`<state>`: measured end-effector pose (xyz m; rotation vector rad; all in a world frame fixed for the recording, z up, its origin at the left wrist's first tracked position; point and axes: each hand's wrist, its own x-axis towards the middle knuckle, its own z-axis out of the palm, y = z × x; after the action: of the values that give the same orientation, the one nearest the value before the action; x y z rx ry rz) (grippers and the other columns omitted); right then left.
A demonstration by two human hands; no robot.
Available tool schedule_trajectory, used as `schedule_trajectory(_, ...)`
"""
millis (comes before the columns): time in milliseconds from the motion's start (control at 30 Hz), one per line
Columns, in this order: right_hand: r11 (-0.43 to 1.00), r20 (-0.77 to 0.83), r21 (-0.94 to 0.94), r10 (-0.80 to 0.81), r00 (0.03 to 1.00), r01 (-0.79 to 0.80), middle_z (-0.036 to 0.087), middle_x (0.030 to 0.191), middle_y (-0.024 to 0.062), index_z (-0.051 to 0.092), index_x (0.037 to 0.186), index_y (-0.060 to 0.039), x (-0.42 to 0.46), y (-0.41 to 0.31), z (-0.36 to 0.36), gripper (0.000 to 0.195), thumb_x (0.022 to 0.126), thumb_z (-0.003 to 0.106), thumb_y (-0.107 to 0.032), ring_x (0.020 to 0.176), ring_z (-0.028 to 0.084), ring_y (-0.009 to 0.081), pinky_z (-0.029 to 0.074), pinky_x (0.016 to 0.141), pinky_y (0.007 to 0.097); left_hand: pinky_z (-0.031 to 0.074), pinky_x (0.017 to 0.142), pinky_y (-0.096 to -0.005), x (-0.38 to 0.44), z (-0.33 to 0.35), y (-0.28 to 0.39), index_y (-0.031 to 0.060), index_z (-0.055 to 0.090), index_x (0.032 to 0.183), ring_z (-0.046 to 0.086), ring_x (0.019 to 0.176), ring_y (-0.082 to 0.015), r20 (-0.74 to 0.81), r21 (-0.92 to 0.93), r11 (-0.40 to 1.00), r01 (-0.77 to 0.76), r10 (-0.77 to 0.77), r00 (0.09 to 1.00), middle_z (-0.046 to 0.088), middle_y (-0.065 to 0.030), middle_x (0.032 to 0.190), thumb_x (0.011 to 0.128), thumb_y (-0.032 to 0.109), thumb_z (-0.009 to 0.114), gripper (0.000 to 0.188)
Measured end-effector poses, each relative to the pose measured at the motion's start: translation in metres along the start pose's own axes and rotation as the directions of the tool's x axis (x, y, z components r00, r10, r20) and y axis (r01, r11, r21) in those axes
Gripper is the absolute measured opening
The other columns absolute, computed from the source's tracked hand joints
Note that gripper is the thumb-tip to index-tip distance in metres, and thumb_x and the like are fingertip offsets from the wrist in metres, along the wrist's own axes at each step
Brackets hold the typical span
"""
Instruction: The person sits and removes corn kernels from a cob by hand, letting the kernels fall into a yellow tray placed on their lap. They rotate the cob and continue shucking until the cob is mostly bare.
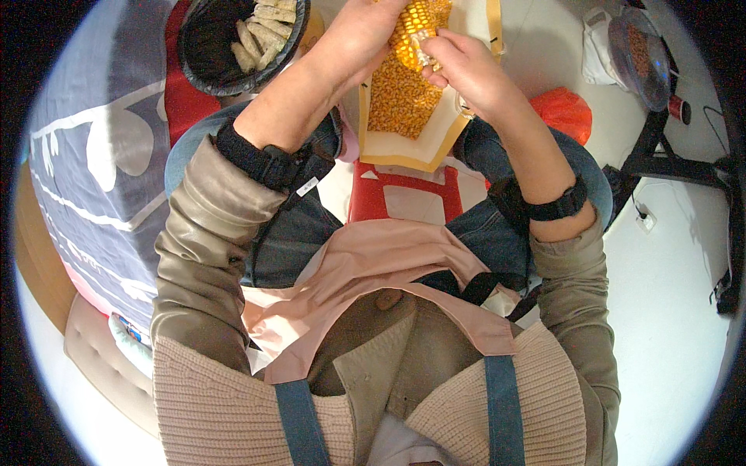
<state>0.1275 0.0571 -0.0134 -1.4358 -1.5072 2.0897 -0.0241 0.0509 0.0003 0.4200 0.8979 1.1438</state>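
Note:
A partly shelled ear of yellow corn (415,26) is held above a pale container with a yellow rim (396,158). My left hand (370,26) holds the ear from the left, its fingers partly cut off by the picture's top edge. At the ear's lower end, where pale bare cob shows, my right hand (463,64) grips it with thumb and fingers. Loose corn kernels (402,108) lie in the container below both hands.
A black-lined bin (201,76) with several bare corncobs (265,35) stands at the upper left. Beneath the container is a red stool (367,198). An orange-red bag (562,113) lies right of it. Further right are a clear lidded tub (655,76) and a black metal frame (676,166).

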Motion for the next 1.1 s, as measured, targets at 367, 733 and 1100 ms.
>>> schedule_trajectory(367,0.976,-0.040,0.220,0.012,0.999,-0.003,0.054,0.103,0.0013,0.052,0.112,-0.0035,0.003,0.007,0.002,0.038,0.093,0.046,-0.036,0.090,0.050,0.0069,0.043,0.076,0.0220,0.048,0.076,-0.0304,0.001,-0.003,-0.003,0.0010,0.049,0.109,0.057,0.087,-0.0175,-0.012,0.018,1.000,-0.003,0.003,1.000,0.058,-0.0084,0.098,0.095,0.025,0.043,0.028)
schedule_trajectory(733,0.998,-0.041,0.024,0.063,0.997,-0.062,0.054,0.094,0.0019,0.053,0.110,-0.0017,-0.003,-0.011,0.008,0.038,0.092,0.047,-0.035,0.080,0.051,0.0078,0.044,0.073,0.0215,0.048,0.074,-0.0295,0.001,-0.002,-0.003,-0.0001,0.051,0.107,0.057,0.085,-0.0170,-0.011,0.073,0.997,-0.024,0.025,1.000,0.059,-0.0079,0.095,0.094,0.024,0.046,0.028)
schedule_trajectory(1100,0.996,-0.054,-0.094,-0.014,0.998,0.009,0.051,0.083,0.0013,0.054,0.096,-0.0010,-0.003,-0.006,0.007,0.033,0.090,0.050,-0.033,0.073,0.050,0.0073,0.044,0.065,0.0211,0.048,0.073,-0.0287,0.002,-0.005,-0.006,0.0006,0.051,0.105,0.057,0.083,-0.0163,-0.013,0.051,0.998,-0.027,0.028,1.000,0.059,-0.0071,0.093,0.093,0.026,0.047,0.028)
